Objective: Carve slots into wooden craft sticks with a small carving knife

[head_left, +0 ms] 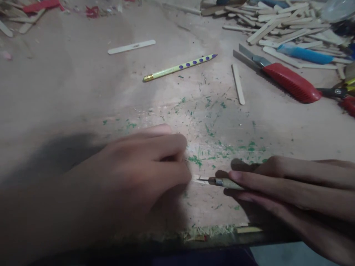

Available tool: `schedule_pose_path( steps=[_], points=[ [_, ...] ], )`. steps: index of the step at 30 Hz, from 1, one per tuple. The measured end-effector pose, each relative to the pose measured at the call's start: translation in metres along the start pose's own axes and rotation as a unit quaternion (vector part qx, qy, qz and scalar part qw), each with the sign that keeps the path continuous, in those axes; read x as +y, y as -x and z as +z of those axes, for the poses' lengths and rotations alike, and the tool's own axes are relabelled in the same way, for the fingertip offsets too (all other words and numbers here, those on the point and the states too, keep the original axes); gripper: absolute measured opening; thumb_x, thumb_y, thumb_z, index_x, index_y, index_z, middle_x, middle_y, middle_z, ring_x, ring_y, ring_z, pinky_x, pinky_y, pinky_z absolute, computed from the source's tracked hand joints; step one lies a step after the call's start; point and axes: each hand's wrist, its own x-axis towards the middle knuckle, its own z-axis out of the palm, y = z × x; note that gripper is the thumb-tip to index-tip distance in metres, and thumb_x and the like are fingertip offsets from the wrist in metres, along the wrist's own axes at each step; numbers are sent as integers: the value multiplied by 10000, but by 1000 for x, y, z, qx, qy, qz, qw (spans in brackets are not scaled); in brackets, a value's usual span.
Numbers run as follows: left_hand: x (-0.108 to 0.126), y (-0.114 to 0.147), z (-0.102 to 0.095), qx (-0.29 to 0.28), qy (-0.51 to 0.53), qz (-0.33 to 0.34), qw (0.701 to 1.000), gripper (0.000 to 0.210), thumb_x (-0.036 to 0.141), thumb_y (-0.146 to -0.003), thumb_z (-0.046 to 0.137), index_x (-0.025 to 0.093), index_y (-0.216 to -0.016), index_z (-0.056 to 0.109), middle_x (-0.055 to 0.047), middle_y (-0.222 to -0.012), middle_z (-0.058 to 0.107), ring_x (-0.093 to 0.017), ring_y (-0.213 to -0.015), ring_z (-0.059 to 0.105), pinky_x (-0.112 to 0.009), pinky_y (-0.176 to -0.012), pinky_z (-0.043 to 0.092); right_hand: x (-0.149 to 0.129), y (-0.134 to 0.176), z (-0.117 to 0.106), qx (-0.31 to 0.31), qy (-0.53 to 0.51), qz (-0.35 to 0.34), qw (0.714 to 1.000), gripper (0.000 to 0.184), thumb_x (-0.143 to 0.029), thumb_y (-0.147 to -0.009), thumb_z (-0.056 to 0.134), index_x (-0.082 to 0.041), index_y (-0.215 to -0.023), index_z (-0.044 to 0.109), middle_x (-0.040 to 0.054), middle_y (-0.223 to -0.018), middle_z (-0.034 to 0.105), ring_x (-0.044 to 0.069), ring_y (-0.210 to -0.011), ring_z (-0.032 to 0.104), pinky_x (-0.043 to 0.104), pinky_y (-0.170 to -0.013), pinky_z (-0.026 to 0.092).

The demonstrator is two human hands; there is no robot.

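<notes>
My left hand [155,162] is closed and slightly blurred, its fingertips pressed on a pale craft stick [195,178] that lies on the table. Only the end of that stick shows past the fingers. From the other side, my right hand [288,184] grips a small carving tool [234,184] with a wooden handle and a metal collar. The thin metal tip of this tool points left and lies over the stick's end, close to my left fingertips. Green shavings [195,160] are scattered just beyond both hands.
Further back lie a dotted pencil [180,68], a loose craft stick [131,47] and another short stick [237,84]. A red-handled utility knife [291,81] has its blade out at the right. Behind it is a heap of sticks [288,26]. The table edge [216,231] runs close in front.
</notes>
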Motion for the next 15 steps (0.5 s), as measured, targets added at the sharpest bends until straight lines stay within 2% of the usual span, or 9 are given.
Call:
schedule_pose_path(
  steps=[3,7,12,15],
  points=[
    [-1,0,0,-2,-13,0,1000,398,112,-1150,494,241,-896,772,-2,-948,720,-170,-840,667,-350,-777,536,1,7,4,20,35,0,999,310,-436,-1294,771,-511,-1562,907,-17,-1013,909,231,-713,856,362,-554,653],
    [-2,0,1,7,-10,10,1000,427,68,-1142,474,228,-882,772,0,-934,708,-161,-836,648,-336,-780,520,8,24,9,20,70,-6,997,350,-608,-1103,1021,-523,-1440,980,12,-1005,935,333,-917,955,386,-633,768],
    [0,0,3,15,-5,8,1000,453,62,-1182,490,224,-851,754,-3,-925,695,-159,-840,645,-333,-764,516,10,31,11,9,76,-10,997,381,-646,-1051,1064,-534,-1407,992,17,-1024,961,389,-1029,981,429,-693,827],
    [2,-1,4,23,-15,2,1000,475,50,-1191,477,218,-816,714,2,-899,674,-145,-803,622,-332,-733,498,4,21,8,25,70,10,997,337,-615,-1128,989,-544,-1457,972,6,-1099,987,391,-1040,989,446,-736,848]
  ],
)
